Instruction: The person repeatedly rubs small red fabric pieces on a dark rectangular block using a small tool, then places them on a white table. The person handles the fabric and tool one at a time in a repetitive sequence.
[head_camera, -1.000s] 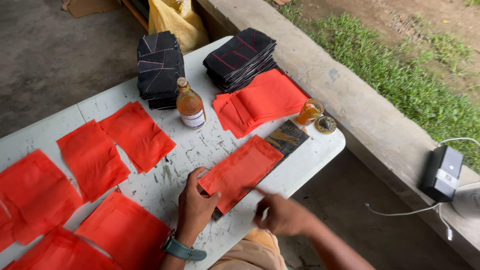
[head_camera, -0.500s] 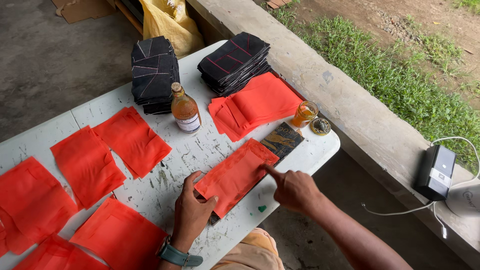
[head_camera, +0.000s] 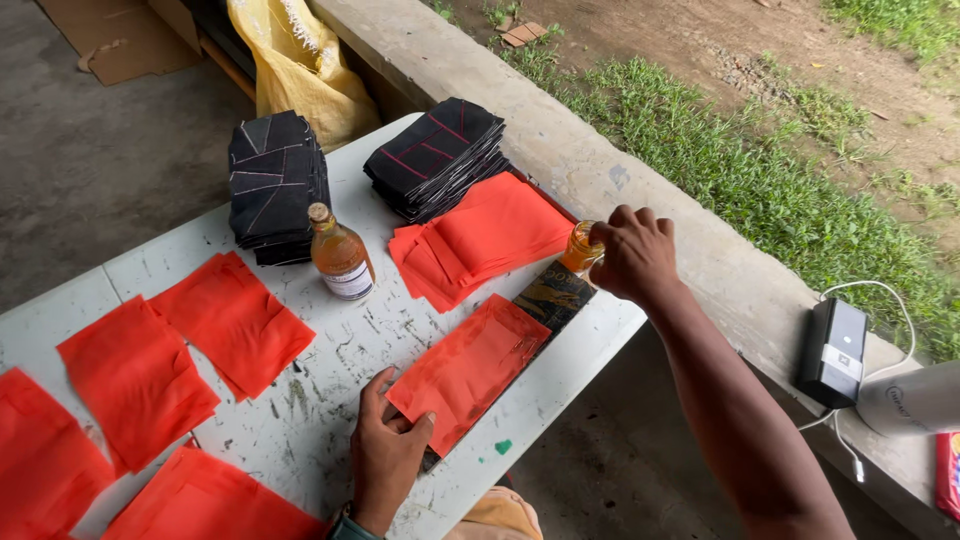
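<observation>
Head view, read left to right. Loose orange squares (head_camera: 235, 320) lie flat across the left of the white, paint-flecked worktop (head_camera: 330, 360), with a stack of black pieces (head_camera: 275, 185) behind them. Next comes an amber bottle (head_camera: 342, 260), upright, and behind it a second black stack (head_camera: 437, 155) beside a fanned pile of orange cloth (head_camera: 490, 235). Your left hand (head_camera: 385, 450) lies nearly flat, fingers spread, pinning the near corner of one orange sheet (head_camera: 470, 365); that sheet lies over a dark board (head_camera: 555, 293) at the worktop's right edge. Your right hand (head_camera: 632, 255) is curled around the top of a small amber jar (head_camera: 580, 248) standing near the far right corner, fingertips closed on it. Past the worktop, a concrete ledge (head_camera: 700, 260) carries a black box (head_camera: 832, 350) with a white cable.

The sheet looks thin, light and limp, likely to slide or wrinkle: hold it by a corner or edge. The jar looks rigid, smooth and probably breakable: grip its sides firmly.
</observation>
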